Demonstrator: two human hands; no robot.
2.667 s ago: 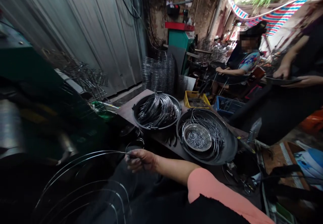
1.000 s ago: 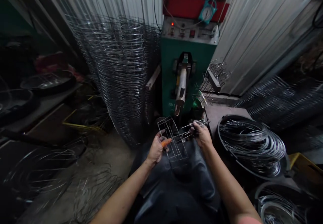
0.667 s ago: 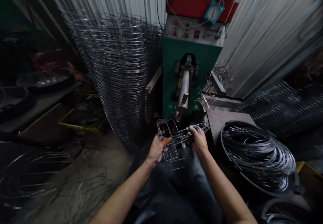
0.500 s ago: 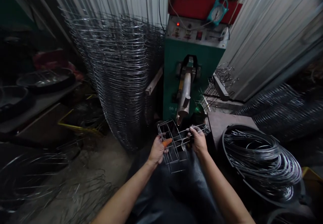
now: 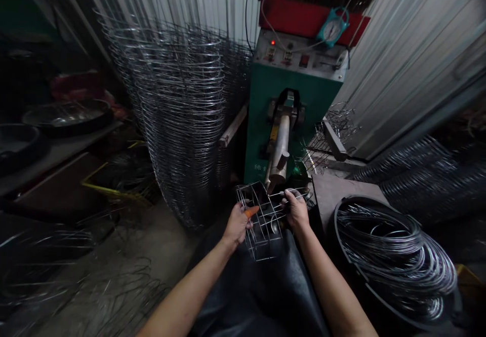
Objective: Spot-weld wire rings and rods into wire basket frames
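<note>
My left hand grips the left side of a small wire frame, its thumb wearing an orange finger cover. On the other side, my right hand pinches thin metal wire that reaches across to the frame. The frame is an open grid of shiny wires, held tilted in front of my dark apron. Just above it points the tip of a metal electrode arm on a green welding machine; the wire meets or nearly meets that tip. Whether they touch, I cannot tell.
Tall stacks of wire rings stand left of the machine. At the right, a black tub holds many loose wire rings beside a board. A teal dial clock hangs above the control panel. Loose wires litter the floor at left.
The view has shifted slightly, so the machine sits a little lower and further right. The wire frame has come closer under the electrode tip. Both hands keep their hold.
</note>
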